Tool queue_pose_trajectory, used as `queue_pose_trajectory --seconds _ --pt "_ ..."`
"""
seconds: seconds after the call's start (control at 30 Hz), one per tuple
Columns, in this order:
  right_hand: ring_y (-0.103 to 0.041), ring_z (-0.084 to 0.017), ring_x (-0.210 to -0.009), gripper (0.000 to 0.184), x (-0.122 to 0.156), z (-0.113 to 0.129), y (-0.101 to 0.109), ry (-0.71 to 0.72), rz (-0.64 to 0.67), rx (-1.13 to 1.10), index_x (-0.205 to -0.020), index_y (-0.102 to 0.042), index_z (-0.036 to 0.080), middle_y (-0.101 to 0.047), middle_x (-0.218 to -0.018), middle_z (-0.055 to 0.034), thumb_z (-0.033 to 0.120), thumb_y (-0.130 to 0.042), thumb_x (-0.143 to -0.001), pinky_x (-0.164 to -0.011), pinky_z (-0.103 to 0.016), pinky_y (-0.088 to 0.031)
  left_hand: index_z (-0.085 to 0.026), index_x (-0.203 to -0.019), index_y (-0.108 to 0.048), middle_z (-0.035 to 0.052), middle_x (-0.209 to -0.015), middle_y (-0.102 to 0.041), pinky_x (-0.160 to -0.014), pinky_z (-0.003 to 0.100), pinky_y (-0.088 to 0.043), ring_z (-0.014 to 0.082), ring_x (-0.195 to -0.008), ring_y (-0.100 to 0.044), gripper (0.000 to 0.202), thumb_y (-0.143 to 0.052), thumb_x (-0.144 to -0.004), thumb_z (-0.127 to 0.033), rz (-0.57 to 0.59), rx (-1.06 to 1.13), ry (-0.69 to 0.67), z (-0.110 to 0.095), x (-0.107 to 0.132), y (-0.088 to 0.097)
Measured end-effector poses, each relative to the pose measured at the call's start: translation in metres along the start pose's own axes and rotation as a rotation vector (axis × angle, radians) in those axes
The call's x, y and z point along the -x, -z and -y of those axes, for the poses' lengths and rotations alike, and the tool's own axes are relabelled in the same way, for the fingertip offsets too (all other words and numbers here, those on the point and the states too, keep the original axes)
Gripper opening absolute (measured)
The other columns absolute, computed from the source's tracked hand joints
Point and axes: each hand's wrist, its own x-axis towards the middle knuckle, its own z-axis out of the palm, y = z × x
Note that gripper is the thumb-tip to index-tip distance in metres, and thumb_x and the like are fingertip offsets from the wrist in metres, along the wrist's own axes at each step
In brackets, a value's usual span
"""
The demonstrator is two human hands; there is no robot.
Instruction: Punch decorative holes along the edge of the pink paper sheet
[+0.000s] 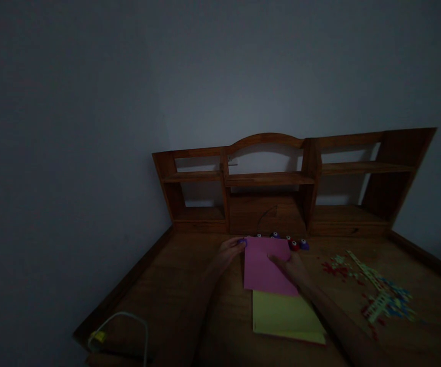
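Note:
A pink sheet of paper point(264, 272) is held up in front of me, its lower edge overlapping a pale yellow pad of paper point(287, 318) on the desk. My right hand point(291, 267) grips the pink sheet from its right side, thumb on the front face. At the sheet's upper left corner, my left hand point(230, 252) has its fingers closed on a small purple object point(242, 241); the dim light hides its exact kind. Behind the top edge sit several small toys with big round eyes, including a red one point(294, 245) and a purple one point(304, 244).
Loose red, green and blue plastic pieces point(396, 300) lie scattered on the right of the wooden desk point(174, 275). A wooden shelf unit point(270, 179) stands along the back. At the lower left are a white curved cord point(129, 314) and a yellow item point(99, 336).

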Motion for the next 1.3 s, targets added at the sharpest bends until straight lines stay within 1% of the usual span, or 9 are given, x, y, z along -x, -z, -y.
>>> queue_pose_trajectory --seconds 0.17,0.37,0.53,0.63,0.83,0.93,1.07,1.2,1.3 --pt "-0.067 -0.022 -0.072 0.051 0.002 0.003 0.000 0.010 -0.015 0.048 -0.100 -0.066 0.009 -0.070 -0.092 -0.0138 0.048 -0.070 -0.066 -0.057 -0.027 -0.051 -0.012 -0.111 -0.065 0.0134 -0.124 -0.060 -0.104 0.033 -0.047 0.0170 -0.105 -0.062 0.052 -0.075 -0.066 -0.034 -0.026 -0.052 -0.010 0.005 -0.004 0.004" --pt "-0.065 -0.020 -0.066 0.047 0.007 0.012 0.001 -0.004 -0.006 0.067 -0.093 -0.068 0.008 -0.070 -0.085 -0.0146 0.047 -0.069 -0.067 -0.052 -0.025 -0.048 -0.013 -0.107 -0.065 0.0123 -0.120 -0.062 -0.104 0.034 -0.046 0.0166 -0.104 -0.063 0.051 -0.078 -0.061 -0.032 -0.070 -0.068 -0.010 0.007 -0.006 0.005" --pt "-0.067 -0.022 -0.079 0.047 0.006 0.012 0.001 0.046 -0.042 0.089 -0.096 -0.068 0.009 -0.070 -0.094 -0.0147 0.046 -0.070 -0.067 -0.061 -0.027 -0.051 -0.013 -0.107 -0.064 0.0126 -0.118 -0.063 -0.099 0.033 -0.049 0.0160 -0.099 -0.064 0.052 -0.078 -0.061 -0.033 -0.046 -0.058 0.006 0.008 -0.005 0.006" --pt "-0.067 -0.022 -0.080 0.049 0.005 0.011 0.001 0.058 -0.063 0.123 -0.100 -0.067 0.008 -0.069 -0.096 -0.0155 0.043 -0.069 -0.067 -0.064 -0.027 -0.052 -0.013 -0.109 -0.062 0.0130 -0.117 -0.063 -0.097 0.033 -0.050 0.0154 -0.096 -0.064 0.056 -0.079 -0.060 -0.034 -0.050 -0.066 0.027 0.009 -0.006 0.008" --pt "-0.067 -0.022 -0.080 0.053 0.002 0.003 0.004 0.031 0.014 0.118 -0.106 -0.064 0.007 -0.069 -0.100 -0.0165 0.048 -0.064 -0.071 -0.064 -0.028 -0.052 -0.011 -0.111 -0.061 0.0136 -0.119 -0.062 -0.100 0.039 -0.048 0.0168 -0.096 -0.064 0.060 -0.079 -0.059 -0.034 -0.054 -0.065 0.063 0.005 -0.006 0.008" --pt "-0.067 -0.023 -0.086 0.054 0.001 0.000 0.005 0.042 0.007 0.120 -0.106 -0.065 0.009 -0.068 -0.104 -0.0159 0.049 -0.065 -0.070 -0.068 -0.029 -0.053 -0.011 -0.113 -0.061 0.0136 -0.121 -0.061 -0.102 0.038 -0.047 0.0174 -0.099 -0.064 0.059 -0.078 -0.061 -0.035 -0.007 -0.065 0.064 0.002 -0.004 0.007" --pt "-0.067 -0.022 -0.086 0.058 0.003 0.002 0.004 0.024 0.011 0.067 -0.110 -0.062 0.010 -0.068 -0.105 -0.0146 0.050 -0.066 -0.069 -0.068 -0.029 -0.053 -0.011 -0.114 -0.060 0.0141 -0.122 -0.061 -0.102 0.036 -0.047 0.0170 -0.101 -0.063 0.059 -0.077 -0.062 -0.033 -0.002 -0.075 0.052 0.001 -0.002 0.007" --pt "-0.065 -0.021 -0.076 0.053 0.002 0.001 0.005 0.043 0.012 0.132 -0.097 -0.066 0.008 -0.069 -0.093 -0.0140 0.054 -0.064 -0.070 -0.061 -0.027 -0.049 -0.011 -0.111 -0.059 0.0137 -0.121 -0.061 -0.101 0.034 -0.047 0.0170 -0.103 -0.062 0.059 -0.079 -0.059 -0.029 0.008 -0.067 0.004 0.002 -0.003 0.008" --pt "-0.062 -0.019 -0.073 0.053 -0.001 -0.002 0.008 0.082 -0.014 0.209 -0.088 -0.066 0.008 -0.068 -0.085 -0.0128 0.058 -0.062 -0.070 -0.057 -0.024 -0.043 -0.011 -0.108 -0.059 0.0129 -0.118 -0.062 -0.100 0.035 -0.047 0.0172 -0.103 -0.062 0.061 -0.082 -0.054 -0.026 -0.017 -0.068 0.007 0.004 -0.005 0.009"
